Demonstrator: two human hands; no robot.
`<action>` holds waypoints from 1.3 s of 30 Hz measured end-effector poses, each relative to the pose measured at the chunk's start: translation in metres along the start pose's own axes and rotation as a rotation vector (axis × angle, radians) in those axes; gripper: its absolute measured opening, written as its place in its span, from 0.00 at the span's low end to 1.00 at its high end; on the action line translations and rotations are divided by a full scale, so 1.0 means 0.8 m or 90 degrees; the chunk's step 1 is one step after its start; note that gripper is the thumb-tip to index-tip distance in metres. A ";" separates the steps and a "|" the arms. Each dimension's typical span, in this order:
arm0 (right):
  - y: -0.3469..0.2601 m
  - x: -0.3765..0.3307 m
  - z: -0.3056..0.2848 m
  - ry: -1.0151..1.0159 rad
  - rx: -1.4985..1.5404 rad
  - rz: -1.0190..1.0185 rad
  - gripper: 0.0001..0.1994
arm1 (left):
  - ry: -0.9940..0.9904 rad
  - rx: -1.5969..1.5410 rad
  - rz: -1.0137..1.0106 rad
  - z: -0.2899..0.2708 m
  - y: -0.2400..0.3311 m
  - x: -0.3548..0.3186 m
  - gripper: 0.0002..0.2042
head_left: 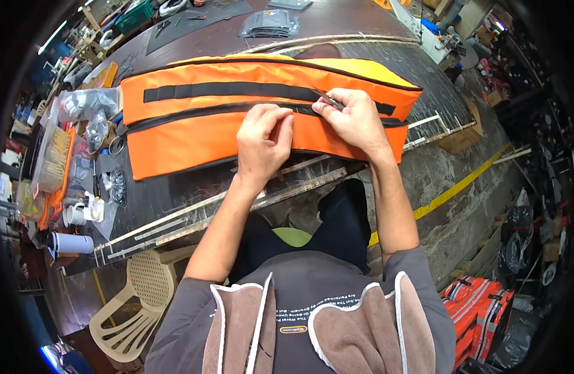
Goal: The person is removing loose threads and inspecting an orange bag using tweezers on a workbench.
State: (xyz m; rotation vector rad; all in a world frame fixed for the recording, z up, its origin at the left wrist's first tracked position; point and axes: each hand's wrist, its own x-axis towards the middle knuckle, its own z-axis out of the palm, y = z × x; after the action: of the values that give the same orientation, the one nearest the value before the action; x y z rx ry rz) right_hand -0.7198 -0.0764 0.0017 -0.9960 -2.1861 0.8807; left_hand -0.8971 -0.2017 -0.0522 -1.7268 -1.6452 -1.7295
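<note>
A long orange bag (193, 146) with a yellow top lies across the table in front of me. A black webbing strap (231, 89) and a dark zipper line (181, 117) run along its side. My left hand (262, 140) is closed in a pinch at the zipper line; what sits between its fingertips is too small to make out. To its right, my right hand (357, 121) grips a small dark metal tool (330, 100), its pointed end aimed up and left over the strap. The tool looks like thread snips, but the fingers cover most of it.
Plastic bins (53, 159), clear bags and a white mug (76, 215) crowd the table's left end. Flat grey pieces in clear plastic (269, 23) lie at the far side. A beige plastic chair (134, 299) stands lower left, and orange bags (477, 318) rest lower right.
</note>
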 end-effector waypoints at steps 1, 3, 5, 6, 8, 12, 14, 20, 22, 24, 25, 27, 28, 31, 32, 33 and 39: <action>-0.013 0.001 0.006 -0.015 -0.020 0.024 0.13 | 0.007 0.013 -0.007 0.000 -0.010 -0.001 0.08; -0.022 0.008 0.023 -0.026 -0.053 0.051 0.15 | 0.017 0.043 -0.014 -0.002 -0.024 -0.003 0.09; -0.019 0.014 0.040 -0.028 -0.050 0.046 0.15 | 0.033 0.104 -0.006 -0.004 -0.032 -0.008 0.12; -0.015 0.015 0.047 -0.030 -0.049 0.046 0.15 | 0.034 0.105 -0.008 -0.004 -0.035 -0.011 0.12; -0.011 0.017 0.059 -0.012 0.010 0.000 0.14 | 0.056 0.117 -0.031 -0.004 -0.038 -0.016 0.10; -0.008 0.019 0.063 -0.039 -0.006 0.036 0.14 | 0.073 0.093 -0.078 0.001 -0.043 -0.019 0.08; -0.008 0.021 0.059 -0.061 -0.021 0.066 0.16 | 0.068 0.057 -0.101 0.002 -0.048 -0.018 0.05; -0.010 0.020 0.053 -0.031 -0.099 -0.033 0.16 | 0.077 -0.023 -0.124 0.005 -0.050 -0.013 0.03; -0.004 0.020 0.052 -0.009 -0.113 -0.119 0.16 | 0.073 -0.038 -0.123 0.002 -0.053 -0.009 0.03; -0.008 0.015 0.050 0.037 -0.120 -0.262 0.17 | 0.065 -0.059 -0.136 -0.004 -0.055 -0.007 0.03; -0.010 0.012 0.047 0.064 -0.115 -0.321 0.17 | 0.067 -0.057 -0.137 -0.005 -0.056 -0.006 0.03; -0.002 0.013 0.042 0.059 -0.129 -0.407 0.14 | 0.062 -0.065 -0.132 -0.004 -0.056 -0.001 0.03; 0.006 0.017 0.045 0.084 -0.132 -0.462 0.13 | 0.063 -0.065 -0.132 -0.004 -0.056 0.001 0.03; 0.011 0.024 0.044 0.110 -0.239 -0.580 0.10 | 0.043 -0.044 -0.108 -0.006 -0.060 0.002 0.04; 0.012 0.025 0.044 0.121 -0.301 -0.614 0.10 | 0.042 -0.051 -0.114 -0.005 -0.060 0.002 0.03; 0.014 0.026 0.044 0.121 -0.301 -0.614 0.10 | 0.042 -0.058 -0.120 -0.005 -0.060 0.001 0.03; 0.011 0.032 0.047 0.139 -0.332 -0.645 0.09 | 0.041 -0.046 -0.115 -0.006 -0.061 0.005 0.03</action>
State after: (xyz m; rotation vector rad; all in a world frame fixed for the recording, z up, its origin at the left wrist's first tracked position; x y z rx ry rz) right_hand -0.7573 -0.0641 -0.0227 -0.0625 -2.3240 -0.2585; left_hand -0.9383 -0.1852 -0.0736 -1.5769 -1.7803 -1.9245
